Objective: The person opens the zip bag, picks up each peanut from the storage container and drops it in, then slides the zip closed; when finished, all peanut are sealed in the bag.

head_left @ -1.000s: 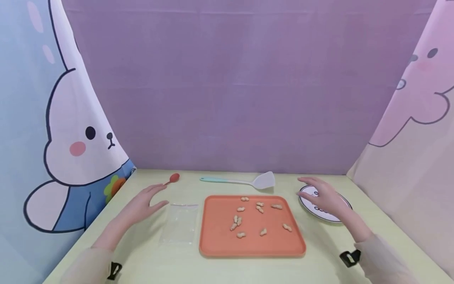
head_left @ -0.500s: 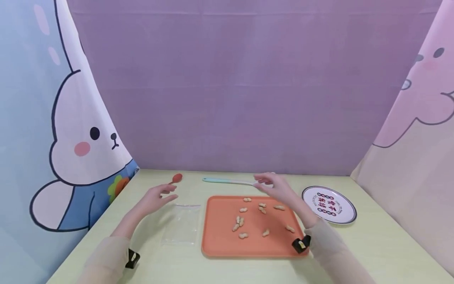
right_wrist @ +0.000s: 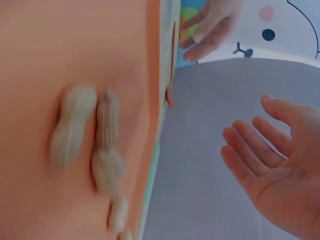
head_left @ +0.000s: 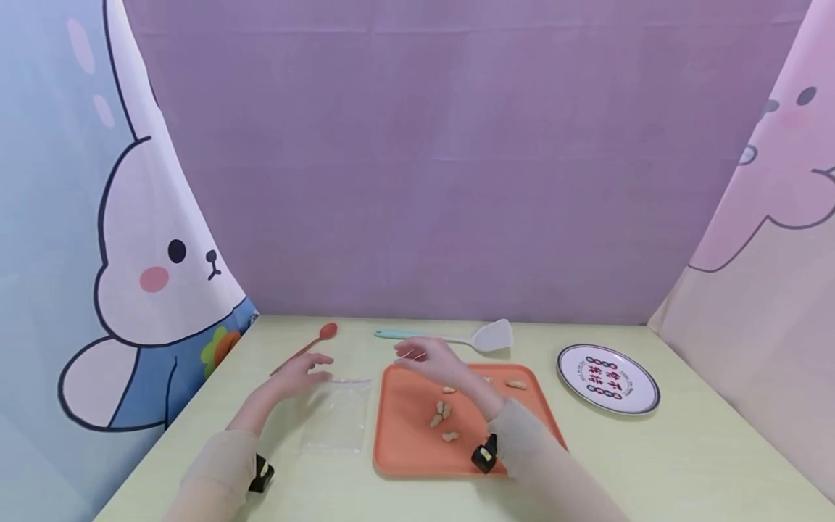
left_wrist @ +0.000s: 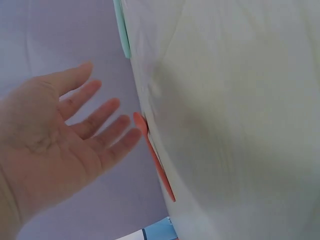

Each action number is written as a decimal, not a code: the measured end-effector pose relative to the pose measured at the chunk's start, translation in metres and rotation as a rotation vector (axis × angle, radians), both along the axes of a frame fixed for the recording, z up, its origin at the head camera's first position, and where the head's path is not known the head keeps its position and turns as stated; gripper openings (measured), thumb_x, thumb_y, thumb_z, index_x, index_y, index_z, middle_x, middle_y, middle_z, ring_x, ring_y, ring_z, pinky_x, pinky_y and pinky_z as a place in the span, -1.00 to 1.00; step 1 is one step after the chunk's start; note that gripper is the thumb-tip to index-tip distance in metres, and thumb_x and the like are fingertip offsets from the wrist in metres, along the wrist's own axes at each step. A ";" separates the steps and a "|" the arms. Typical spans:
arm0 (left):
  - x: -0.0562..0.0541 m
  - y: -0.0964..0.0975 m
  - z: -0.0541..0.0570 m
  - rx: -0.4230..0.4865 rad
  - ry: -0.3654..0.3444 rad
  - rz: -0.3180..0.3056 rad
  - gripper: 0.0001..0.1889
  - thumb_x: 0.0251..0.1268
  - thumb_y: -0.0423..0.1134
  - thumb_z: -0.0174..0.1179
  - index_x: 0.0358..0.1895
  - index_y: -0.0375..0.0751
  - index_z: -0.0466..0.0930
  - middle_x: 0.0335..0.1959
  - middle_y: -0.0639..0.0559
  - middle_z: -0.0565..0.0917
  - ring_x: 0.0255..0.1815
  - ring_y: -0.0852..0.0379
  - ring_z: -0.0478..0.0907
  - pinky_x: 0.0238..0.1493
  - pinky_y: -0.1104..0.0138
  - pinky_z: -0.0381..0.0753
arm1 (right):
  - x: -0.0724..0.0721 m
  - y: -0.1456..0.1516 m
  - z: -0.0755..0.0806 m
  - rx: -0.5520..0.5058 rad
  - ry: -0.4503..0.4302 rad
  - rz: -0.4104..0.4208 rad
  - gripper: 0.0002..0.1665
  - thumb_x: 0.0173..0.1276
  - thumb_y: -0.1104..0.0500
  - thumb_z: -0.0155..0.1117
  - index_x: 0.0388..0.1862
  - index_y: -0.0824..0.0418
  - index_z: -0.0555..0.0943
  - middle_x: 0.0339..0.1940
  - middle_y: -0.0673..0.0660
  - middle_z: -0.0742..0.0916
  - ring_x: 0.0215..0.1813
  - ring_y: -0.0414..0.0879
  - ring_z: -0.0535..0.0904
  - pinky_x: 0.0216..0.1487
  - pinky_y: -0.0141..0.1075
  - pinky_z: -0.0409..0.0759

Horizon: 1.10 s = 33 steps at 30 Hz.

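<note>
My left hand (head_left: 296, 377) hovers by the upper left corner of a clear zip bag (head_left: 335, 420), its fingers loosely extended and holding nothing. In the left wrist view its fingers (left_wrist: 107, 117) are spread. My right hand (head_left: 435, 360), also holding nothing, is above the upper left part of an orange tray (head_left: 407, 457), with relaxed fingers pointing left. Several unshelled peanuts (head_left: 450, 436) lie scattered on the tray; my right hand and forearm hide some. The bag lies flat on the table, left of the tray.
Behind the left hand lies a red spoon (head_left: 329, 331). A spatula (head_left: 492, 336) with a pale blade and mint handle rests behind the tray. To the right sits a white plate (head_left: 636, 395) with a dark rim and red print. A purple curtain (head_left: 417, 181) closes off the back.
My right hand has swept left from over the plate, across the tray to its upper left. The left hand has shifted slightly right and nearer, uncovering the spoon's handle.
</note>
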State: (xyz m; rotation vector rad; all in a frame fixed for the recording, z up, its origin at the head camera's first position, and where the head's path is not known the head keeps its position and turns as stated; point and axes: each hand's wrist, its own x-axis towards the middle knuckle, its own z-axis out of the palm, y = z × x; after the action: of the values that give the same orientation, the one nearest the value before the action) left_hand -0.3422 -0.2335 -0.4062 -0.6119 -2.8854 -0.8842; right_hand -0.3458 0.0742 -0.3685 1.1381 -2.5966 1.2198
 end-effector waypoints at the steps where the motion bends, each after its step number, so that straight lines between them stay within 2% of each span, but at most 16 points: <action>1: 0.000 0.000 -0.001 -0.008 -0.004 -0.004 -0.64 0.29 -0.29 0.14 0.07 -0.47 0.49 0.06 -0.35 0.56 0.12 -0.35 0.44 0.15 -0.11 0.41 | -0.002 -0.005 -0.002 -0.002 -0.014 0.007 -0.61 0.33 0.08 0.22 0.09 0.20 0.58 -0.02 0.14 0.71 -0.03 -0.06 0.65 0.00 -0.31 0.60; 5: 0.003 0.000 -0.008 -0.023 -0.068 -0.002 -0.62 0.27 -0.32 0.15 0.10 -0.48 0.46 0.10 -0.40 0.51 0.16 -0.38 0.40 0.18 -0.12 0.37 | -0.009 -0.024 -0.013 -0.002 -0.051 0.030 -0.62 0.34 0.10 0.21 0.08 0.21 0.58 -0.03 0.18 0.70 -0.04 -0.05 0.64 -0.01 -0.35 0.59; 9: 0.008 0.000 -0.011 -0.042 -0.111 0.015 -0.55 0.12 -0.37 0.26 0.10 -0.45 0.46 0.07 -0.38 0.53 0.13 -0.33 0.43 0.18 -0.11 0.38 | -0.013 -0.040 -0.021 0.022 -0.084 0.043 -0.63 0.34 0.12 0.21 0.07 0.24 0.58 -0.08 0.20 0.71 -0.05 -0.04 0.64 -0.01 -0.39 0.58; 13: 0.007 0.002 -0.011 -0.056 -0.098 0.021 -0.51 -0.03 -0.41 0.35 0.06 -0.42 0.50 -0.04 -0.31 0.60 0.04 -0.24 0.50 0.14 -0.06 0.43 | -0.015 -0.052 -0.024 0.089 -0.127 0.046 -0.63 0.35 0.13 0.20 0.09 0.23 0.57 -0.09 0.15 0.71 -0.04 -0.06 0.63 0.00 -0.41 0.57; 18: 0.003 0.003 -0.010 -0.061 -0.086 -0.008 -0.56 -0.12 -0.45 0.38 -0.05 -0.40 0.57 -0.24 -0.13 0.62 -0.19 0.00 0.53 -0.06 0.13 0.54 | -0.016 -0.064 -0.028 0.167 -0.095 0.085 -0.62 0.33 0.17 0.22 0.09 0.29 0.56 -0.08 0.20 0.71 -0.04 -0.04 0.64 0.02 -0.37 0.58; 22: 0.001 0.004 -0.010 -0.066 -0.068 -0.047 -0.77 -0.04 -0.46 0.33 -0.23 -0.37 0.61 -0.42 -0.02 0.58 -0.37 0.15 0.43 -0.27 0.30 0.48 | -0.014 -0.069 -0.028 0.165 -0.125 0.125 -0.58 0.32 0.27 0.20 0.15 0.34 0.50 0.02 0.30 0.66 0.06 0.06 0.60 0.10 -0.25 0.57; 26: 0.000 0.006 -0.008 -0.057 -0.052 -0.064 -0.99 0.17 -0.40 0.21 -0.37 -0.28 0.60 -0.50 0.05 0.55 -0.42 0.20 0.38 -0.31 0.36 0.41 | -0.013 -0.072 -0.029 0.190 -0.176 0.125 -0.50 0.32 0.31 0.18 0.24 0.36 0.43 0.13 0.28 0.62 0.15 0.09 0.55 0.15 -0.22 0.54; 29: 0.001 0.007 -0.006 -0.040 -0.033 -0.094 -0.95 0.23 -0.37 0.17 -0.38 -0.24 0.59 -0.48 0.07 0.57 -0.39 0.20 0.41 -0.29 0.35 0.44 | -0.014 -0.074 -0.030 0.240 -0.167 0.094 -0.50 0.33 0.26 0.19 0.25 0.32 0.45 0.11 0.20 0.64 0.11 0.02 0.58 0.05 -0.33 0.57; 33: 0.001 0.010 -0.001 -0.002 -0.003 -0.128 -0.93 0.22 -0.42 0.14 -0.35 -0.24 0.60 -0.41 0.05 0.62 -0.32 0.18 0.49 -0.23 0.32 0.53 | -0.014 -0.075 -0.029 0.246 -0.142 0.042 -0.63 0.32 0.22 0.21 0.10 0.25 0.59 -0.07 0.10 0.73 -0.11 -0.16 0.63 -0.19 -0.49 0.55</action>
State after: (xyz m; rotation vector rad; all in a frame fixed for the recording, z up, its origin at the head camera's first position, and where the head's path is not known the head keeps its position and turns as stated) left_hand -0.3417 -0.2236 -0.4069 -0.8038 -2.8772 -0.8977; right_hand -0.3598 -0.0007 -0.3979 1.1893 -2.9091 1.0463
